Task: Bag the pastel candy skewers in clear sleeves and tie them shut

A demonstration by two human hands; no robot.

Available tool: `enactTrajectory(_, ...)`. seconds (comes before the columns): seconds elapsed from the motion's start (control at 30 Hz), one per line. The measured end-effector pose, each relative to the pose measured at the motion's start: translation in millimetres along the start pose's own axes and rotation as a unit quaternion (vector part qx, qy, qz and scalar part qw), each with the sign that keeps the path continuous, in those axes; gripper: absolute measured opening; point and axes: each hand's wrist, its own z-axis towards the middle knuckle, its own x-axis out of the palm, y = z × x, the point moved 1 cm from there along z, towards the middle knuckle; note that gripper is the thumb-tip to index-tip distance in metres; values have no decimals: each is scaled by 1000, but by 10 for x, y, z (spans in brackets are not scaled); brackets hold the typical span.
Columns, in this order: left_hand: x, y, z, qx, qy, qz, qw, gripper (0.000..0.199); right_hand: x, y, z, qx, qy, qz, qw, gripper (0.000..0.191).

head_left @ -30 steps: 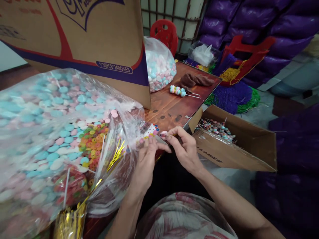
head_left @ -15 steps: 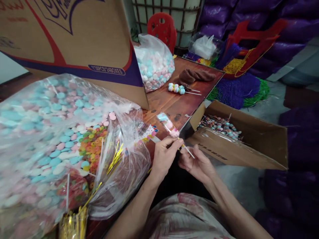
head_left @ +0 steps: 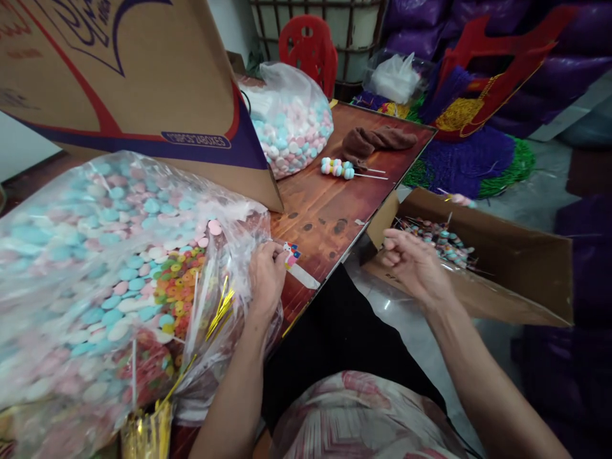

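My left hand is at the table edge beside the big candy bag, its thumb and fingers closed on the edge of a flat printed plastic bag with a colourful pattern. Over the near side of the open carton, my right hand has its fingers loosely curled, with nothing visible in them. A wrapped marshmallow stick appears in mid-air above that carton, apart from the hand. Inside the carton lies a heap of wrapped marshmallow sticks.
A large clear bag of pastel marshmallows and gummy rings covers the left. Gold twist ties lie on it. Behind stand a tall cardboard box and another marshmallow bag. Unwrapped marshmallow sticks lie near a brown cloth.
The wrapped marshmallow stick has left my hands and is now above the carton. My right hand moved right toward the carton; my left hand moved left to the printed bag.
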Motion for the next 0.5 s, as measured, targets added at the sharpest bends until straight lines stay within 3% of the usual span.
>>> enactTrajectory(0.1,37,19,-12,6,-4,46,999,15,331,-271,-133,-2,39,-44,998,19)
enactTrajectory(0.2,45,32,-21,29,-9,82,996,3,644,-461,-259,-37,68,-140,987,17)
enactTrajectory(0.27,36,60,-17,37,-10,67,997,13,786,-514,-314,-58,104,-201,972,16)
enactTrajectory(0.4,20,123,11,19,6,33,999,5,905,-556,-372,-93,158,-270,945,17)
enactTrajectory(0.5,14,122,21,14,1,60,998,12,921,-602,-378,-118,163,-315,928,17)
